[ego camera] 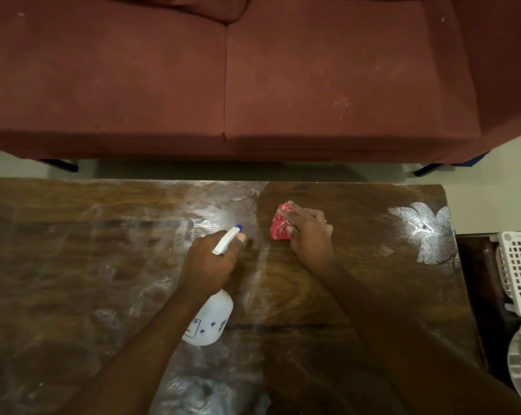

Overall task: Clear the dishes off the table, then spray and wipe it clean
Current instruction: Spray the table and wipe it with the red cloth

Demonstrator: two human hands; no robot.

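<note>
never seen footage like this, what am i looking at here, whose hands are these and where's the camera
There is no machine here: these are a person's two bare hands, filmed by one camera worn on their head, looking down. The left hand grips a white spray bottle by its trigger top. The right hand presses a red cloth onto the wooden table, which shows whitish smears. Beyond the table stands a red sofa; a white basket sits off the table's right side.

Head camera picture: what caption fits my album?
Left hand grips a spray bottle; right hand presses a red cloth on the streaky wooden table.
</note>
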